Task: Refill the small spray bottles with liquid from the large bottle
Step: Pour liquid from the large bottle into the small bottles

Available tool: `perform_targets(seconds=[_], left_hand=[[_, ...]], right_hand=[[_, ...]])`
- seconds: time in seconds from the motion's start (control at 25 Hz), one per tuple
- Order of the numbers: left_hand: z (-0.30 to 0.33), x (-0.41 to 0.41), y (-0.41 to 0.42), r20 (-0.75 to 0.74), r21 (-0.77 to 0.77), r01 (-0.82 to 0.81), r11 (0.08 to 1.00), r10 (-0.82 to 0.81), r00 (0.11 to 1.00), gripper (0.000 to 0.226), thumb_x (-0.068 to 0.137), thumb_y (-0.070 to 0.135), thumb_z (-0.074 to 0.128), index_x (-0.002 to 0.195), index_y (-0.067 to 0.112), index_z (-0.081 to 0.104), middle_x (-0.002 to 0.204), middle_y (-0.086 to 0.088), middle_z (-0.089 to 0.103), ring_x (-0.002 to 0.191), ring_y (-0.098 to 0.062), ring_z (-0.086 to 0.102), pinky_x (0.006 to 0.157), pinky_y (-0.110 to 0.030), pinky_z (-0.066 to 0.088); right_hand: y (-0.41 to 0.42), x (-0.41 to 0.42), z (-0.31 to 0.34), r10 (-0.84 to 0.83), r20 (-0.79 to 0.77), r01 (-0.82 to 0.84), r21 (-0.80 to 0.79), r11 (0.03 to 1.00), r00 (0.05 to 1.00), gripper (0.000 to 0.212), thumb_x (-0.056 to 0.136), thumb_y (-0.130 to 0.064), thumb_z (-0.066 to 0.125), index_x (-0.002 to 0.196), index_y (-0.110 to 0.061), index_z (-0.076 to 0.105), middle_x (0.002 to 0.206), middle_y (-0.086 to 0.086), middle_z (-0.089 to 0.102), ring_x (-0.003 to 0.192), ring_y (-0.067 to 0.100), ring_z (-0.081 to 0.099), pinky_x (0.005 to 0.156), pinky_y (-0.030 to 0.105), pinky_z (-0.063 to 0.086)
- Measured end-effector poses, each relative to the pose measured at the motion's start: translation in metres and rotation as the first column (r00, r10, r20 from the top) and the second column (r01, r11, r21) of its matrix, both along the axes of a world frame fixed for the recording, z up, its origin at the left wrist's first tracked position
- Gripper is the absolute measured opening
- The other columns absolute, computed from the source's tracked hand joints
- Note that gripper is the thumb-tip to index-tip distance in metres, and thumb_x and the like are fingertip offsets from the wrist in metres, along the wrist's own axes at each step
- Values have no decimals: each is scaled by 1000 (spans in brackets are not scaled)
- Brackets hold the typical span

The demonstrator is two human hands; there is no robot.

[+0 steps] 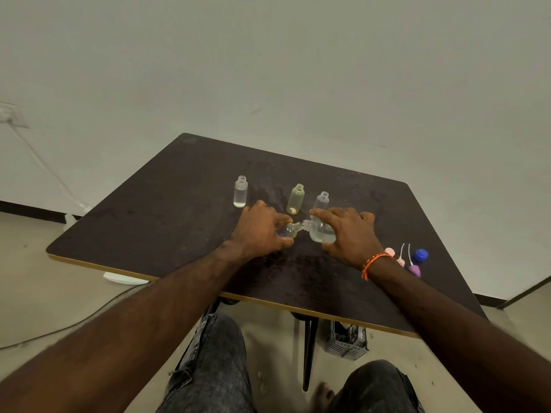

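Head view: left hand (258, 231) hides small bottle (288, 231).

Dark table (179, 186) — three open small bottles (295, 199), loose caps (419, 255) standing on it.

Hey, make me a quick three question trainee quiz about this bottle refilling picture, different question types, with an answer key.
1. True or false: the left hand holds a small bottle tilted toward the large bottle in the right hand.
2. How many uncapped small bottles stand upright behind the hands?
3. Multiple choice: the loose spray tops lie A) beside the right wrist, B) at the far left corner, C) on the floor.

Key: 1 true. 2 three: clear, greenish, clear. 3 A.
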State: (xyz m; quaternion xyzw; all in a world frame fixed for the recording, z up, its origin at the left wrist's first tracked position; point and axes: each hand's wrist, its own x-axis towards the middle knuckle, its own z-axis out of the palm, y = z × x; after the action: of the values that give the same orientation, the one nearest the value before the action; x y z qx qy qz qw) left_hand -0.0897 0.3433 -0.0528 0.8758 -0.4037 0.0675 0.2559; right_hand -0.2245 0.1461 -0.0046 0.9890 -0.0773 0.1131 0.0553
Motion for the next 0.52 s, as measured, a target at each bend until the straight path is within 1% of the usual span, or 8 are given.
perform_targets(seconds=[0.24,0.52], left_hand=[[1,-1,2,-8,6,0,1000,0,1000,57,84,57,75,135,32,70,104,7,77,107,-19,54,96,-45,49],[0,0,3,-14,-10,4,1000,-4,1000,57,84,55,76,136,31,70,102,6,77,106,-19,54,97,-45,48]], right_hand=[[1,1,3,0,-7,0,-16,1000,1000,74,81,-41,69,148,-45,38,144,-7,53,129,21,45,96,44,25],[3,2,6,0,-18,-1,-24,1000,1000,75,80,-41,69,148,-45,37,146,-7,52,131,21,45,97,45,26]])
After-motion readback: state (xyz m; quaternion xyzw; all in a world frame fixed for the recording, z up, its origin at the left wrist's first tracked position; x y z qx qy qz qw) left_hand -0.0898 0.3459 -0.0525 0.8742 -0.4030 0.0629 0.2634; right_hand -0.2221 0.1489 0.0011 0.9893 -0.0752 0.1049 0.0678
